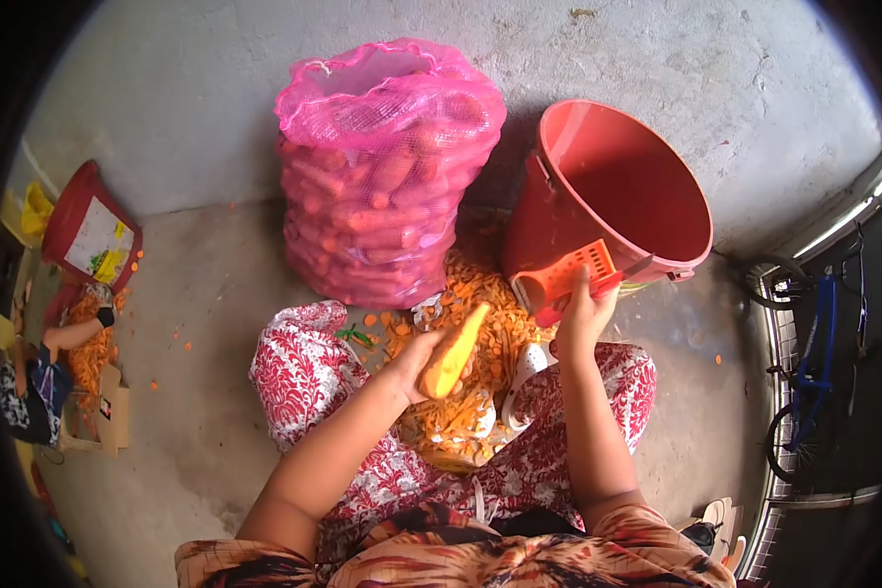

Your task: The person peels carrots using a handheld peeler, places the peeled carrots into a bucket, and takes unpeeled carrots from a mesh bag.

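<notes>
My left hand (419,367) is closed around a peeled yellow-orange carrot (456,353), its narrow tip pointing up and away. In my right hand (588,312) is an orange plastic grater (566,276) with rows of slots, held beside the near wall of the red bucket (534,220). A dark, blade-like piece (638,267) shows by those fingers; what it belongs to is unclear. Carrot peelings and slices (465,289) lie heaped on the floor between my legs, below both hands. Beyond them stands a pink mesh sack (372,230) full of carrots.
To the left, another person's arm (73,335) is near more orange peelings (90,358), a red tub (73,211) and a cardboard box (114,416). Green scraps (359,337) lie by my knee. A blue bicycle (815,333) stands at the right. The grey wall (216,118) runs behind.
</notes>
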`<state>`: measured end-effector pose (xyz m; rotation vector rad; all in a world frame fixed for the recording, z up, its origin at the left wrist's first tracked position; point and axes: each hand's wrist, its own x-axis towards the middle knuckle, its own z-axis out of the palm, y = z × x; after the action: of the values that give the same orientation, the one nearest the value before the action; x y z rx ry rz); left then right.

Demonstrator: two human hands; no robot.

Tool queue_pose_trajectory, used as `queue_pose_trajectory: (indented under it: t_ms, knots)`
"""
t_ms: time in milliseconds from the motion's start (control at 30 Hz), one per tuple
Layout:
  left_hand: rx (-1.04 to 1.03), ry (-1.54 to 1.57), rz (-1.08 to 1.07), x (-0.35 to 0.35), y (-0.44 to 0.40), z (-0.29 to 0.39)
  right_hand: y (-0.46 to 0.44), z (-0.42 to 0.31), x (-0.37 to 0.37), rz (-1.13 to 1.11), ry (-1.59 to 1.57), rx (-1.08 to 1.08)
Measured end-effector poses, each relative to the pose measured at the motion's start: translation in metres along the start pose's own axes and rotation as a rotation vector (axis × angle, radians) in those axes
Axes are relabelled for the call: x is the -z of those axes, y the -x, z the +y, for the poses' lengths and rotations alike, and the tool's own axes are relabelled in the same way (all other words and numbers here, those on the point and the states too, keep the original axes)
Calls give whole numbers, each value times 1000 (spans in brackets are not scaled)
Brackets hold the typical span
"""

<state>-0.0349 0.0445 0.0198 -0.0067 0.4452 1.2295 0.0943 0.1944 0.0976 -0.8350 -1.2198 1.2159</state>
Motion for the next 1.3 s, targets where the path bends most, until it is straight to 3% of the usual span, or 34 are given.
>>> queue_pose_trajectory:
  t_ms: [233,300,333,467,567,633,667,767,833,900,967,1033,1067,1167,1300]
  knots:
    - [-155,85,149,-16,-1,1,57,-2,-15,-483,33,-277]
    - [-143,192,204,-40,5,2,65,-1,-21,-558,-27,-183]
    - [-141,172,113,-43,12,3,66,-2,-21,-583,-10,-190]
    - [-142,93,125,-39,11,2,69,0,-18,-670,65,-213]
    - [-110,58,187,-31,7,-2,72,0,-19,-660,134,-165]
    - [-69,80,191,-20,0,-4,66,0,-24,-553,69,-146]
    - [-11,-13,-55,-11,6,-2,53,14,-21,-478,84,-40]
    - [-10,-32,39,-10,4,-8,-3,44,3,-238,202,124]
    - [24,-26,47,-10,4,-5,-15,24,4,-49,247,-21]
    - [-6,32,23,-5,2,-4,-6,14,-2,-133,86,-54]
    - [-65,25,142,-21,6,-2,19,5,-8,-283,2,-139]
    - [-120,-14,145,-31,10,-1,46,-5,-15,-428,8,-230]
    - [-112,43,42,-23,6,-3,55,-8,-19,-497,-4,-208]
    - [-108,120,127,-20,4,-4,71,-8,-22,-638,57,-182]
    - [-78,28,-73,-13,7,-4,66,0,-24,-555,121,-139]
